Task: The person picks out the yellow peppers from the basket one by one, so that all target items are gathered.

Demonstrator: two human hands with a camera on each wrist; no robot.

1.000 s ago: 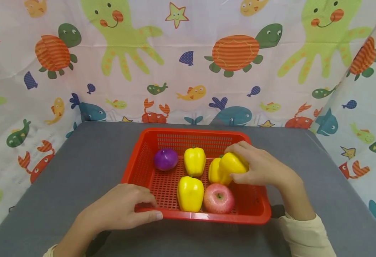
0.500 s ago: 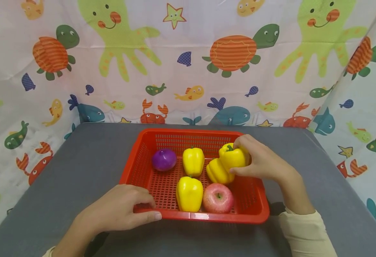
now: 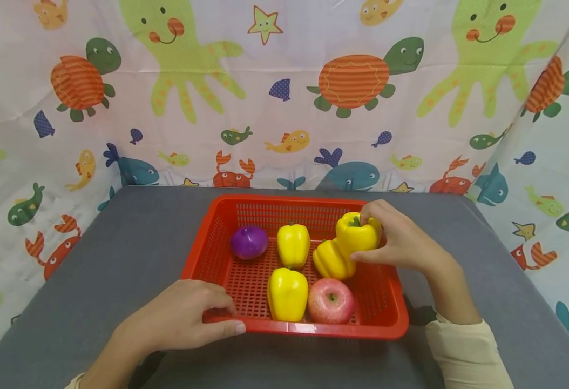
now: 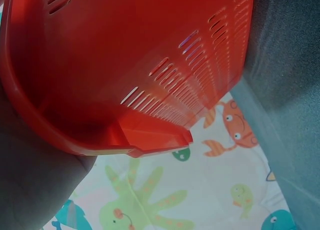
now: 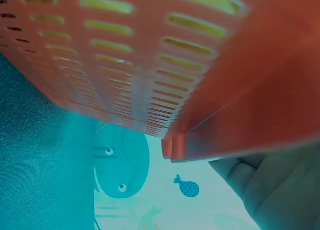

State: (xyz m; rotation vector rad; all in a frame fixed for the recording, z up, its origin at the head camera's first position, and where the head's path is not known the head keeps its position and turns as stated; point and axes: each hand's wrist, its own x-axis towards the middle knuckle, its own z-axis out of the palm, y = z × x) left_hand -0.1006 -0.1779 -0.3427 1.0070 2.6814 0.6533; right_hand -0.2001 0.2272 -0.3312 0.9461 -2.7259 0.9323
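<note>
A red plastic basket stands on the grey table. At its front left corner my left hand grips the rim, thumb along the outer edge and fingers over the inside. My right hand holds a yellow bell pepper between thumb and fingers at the basket's right back, its green stem up. That pepper overlaps another yellow bell pepper lying tilted in the basket. In the left wrist view the basket's slotted wall fills the upper part. Through the slots in the right wrist view, yellow shows.
Also in the basket are a purple onion at back left, two more yellow bell peppers in the middle, and a pink-red apple at front. A sea-animal printed curtain surrounds the grey table.
My right hand has shifted the held bell pepper a little right and back, turning its stem end upward. The pepper beside it has tilted. The left hand keeps its place on the rim.
</note>
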